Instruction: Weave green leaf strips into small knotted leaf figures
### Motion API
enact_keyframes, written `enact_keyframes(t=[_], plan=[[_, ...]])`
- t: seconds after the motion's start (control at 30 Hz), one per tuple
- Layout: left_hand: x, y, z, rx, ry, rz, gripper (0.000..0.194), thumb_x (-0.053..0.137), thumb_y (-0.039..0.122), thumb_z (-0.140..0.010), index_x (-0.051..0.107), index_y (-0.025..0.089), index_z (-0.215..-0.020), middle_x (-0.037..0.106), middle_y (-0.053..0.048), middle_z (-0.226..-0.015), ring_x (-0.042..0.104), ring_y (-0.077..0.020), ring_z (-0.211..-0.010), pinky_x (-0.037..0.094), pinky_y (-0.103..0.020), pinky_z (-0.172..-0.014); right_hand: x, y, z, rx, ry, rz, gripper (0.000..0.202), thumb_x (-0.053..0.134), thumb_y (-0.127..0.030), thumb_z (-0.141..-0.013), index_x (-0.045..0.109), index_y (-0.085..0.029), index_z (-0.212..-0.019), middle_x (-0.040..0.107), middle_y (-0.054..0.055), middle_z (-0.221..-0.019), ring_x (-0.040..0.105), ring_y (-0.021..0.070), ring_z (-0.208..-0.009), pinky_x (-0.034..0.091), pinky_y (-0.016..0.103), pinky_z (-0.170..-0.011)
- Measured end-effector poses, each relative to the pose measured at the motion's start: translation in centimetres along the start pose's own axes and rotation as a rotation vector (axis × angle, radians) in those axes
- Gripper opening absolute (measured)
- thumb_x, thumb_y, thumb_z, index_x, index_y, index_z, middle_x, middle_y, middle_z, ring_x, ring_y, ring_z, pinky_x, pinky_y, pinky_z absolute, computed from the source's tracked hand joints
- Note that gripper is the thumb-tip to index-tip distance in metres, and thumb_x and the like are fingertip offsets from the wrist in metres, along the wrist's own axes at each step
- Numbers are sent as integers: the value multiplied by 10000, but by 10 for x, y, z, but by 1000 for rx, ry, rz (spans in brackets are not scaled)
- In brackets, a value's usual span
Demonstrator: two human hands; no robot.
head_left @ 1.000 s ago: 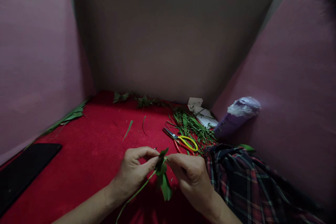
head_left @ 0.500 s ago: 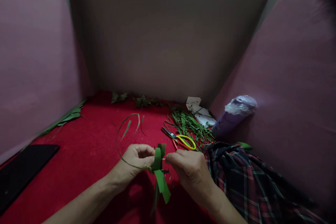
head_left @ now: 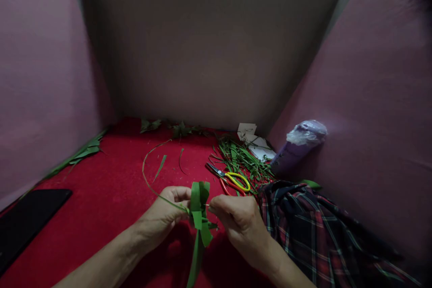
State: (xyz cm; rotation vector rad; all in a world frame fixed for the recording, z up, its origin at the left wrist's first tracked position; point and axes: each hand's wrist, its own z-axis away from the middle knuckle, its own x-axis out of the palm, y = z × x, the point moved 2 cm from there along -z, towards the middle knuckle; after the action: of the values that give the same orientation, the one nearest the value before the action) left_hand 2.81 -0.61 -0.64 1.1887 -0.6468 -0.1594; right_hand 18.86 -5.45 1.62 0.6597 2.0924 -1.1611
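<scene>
— Is the light strong?
— No, it is dim. Shadows darken the red surface [head_left: 219,270] near the bottom; the plastic wrap [head_left: 305,132] shines.
— And blur?
— The upper right corner is black and blurred.

1. Left hand [head_left: 167,213]: fingertips hidden behind the folded leaf strips [head_left: 196,200]; forearm cut off by the bottom edge;
2. Right hand [head_left: 241,218]: pinches a thin pale piece [head_left: 207,205], too small to identify; forearm likewise cut off;
3. Black slab [head_left: 30,220]: runs out at the left edge;
4. Plaid cloth [head_left: 313,229]: cropped below; partly covers a green leaf [head_left: 311,184];
5. White paper [head_left: 247,130]: marks too small to read;
6. Upper right corner: dark blur, unidentifiable.
</scene>
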Motion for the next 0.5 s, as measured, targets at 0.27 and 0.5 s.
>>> enact_keyframes(t=[0.27, 0.5], plan=[[1, 2, -1, -4, 18, 18, 85, 720, 151, -613, 642, 117, -621, 623, -41, -626, 590, -160, -612, 484, -318, -652, 2, 2, 2, 2, 26, 34, 245, 412, -218, -894, 533, -185, -683, 454, -36, -547, 365, 81, -493, 251, 206, -515], [0, 1, -1, -24, -11, 37, 158, 706, 64, -576, 670, 102, -725, 647, -50, -657, 595, -154, -580, 498, -324, -630, 3, 1, 1, -36, 46, 61, 238, 408, -177, -887, 524, -181, -680, 464, -34, -551, 353, 80, -483, 236, 211, -503]])
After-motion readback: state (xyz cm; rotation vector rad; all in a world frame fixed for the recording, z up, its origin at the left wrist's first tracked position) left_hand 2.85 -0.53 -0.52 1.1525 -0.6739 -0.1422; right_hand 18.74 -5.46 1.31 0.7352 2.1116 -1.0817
